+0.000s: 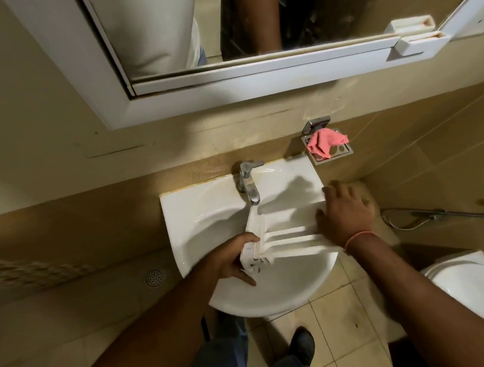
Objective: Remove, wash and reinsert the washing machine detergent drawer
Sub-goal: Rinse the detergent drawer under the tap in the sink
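A white plastic detergent drawer (288, 234) with several compartments lies across the white washbasin (197, 213), just under the chrome tap (248, 183). My left hand (233, 261) grips its front panel end at the lower left. At the drawer's right end, over the basin's right rim, my right hand (346, 214) holds on with fingers spread over it. No water is visibly running from the tap.
A pink cloth (325, 144) lies in a metal soap holder (343, 152) on the wall, right of the tap. A mirror (227, 24) hangs above. To the right are a spray hose (422, 216) and a white toilet (470, 283); a floor drain (154, 277) lies left.
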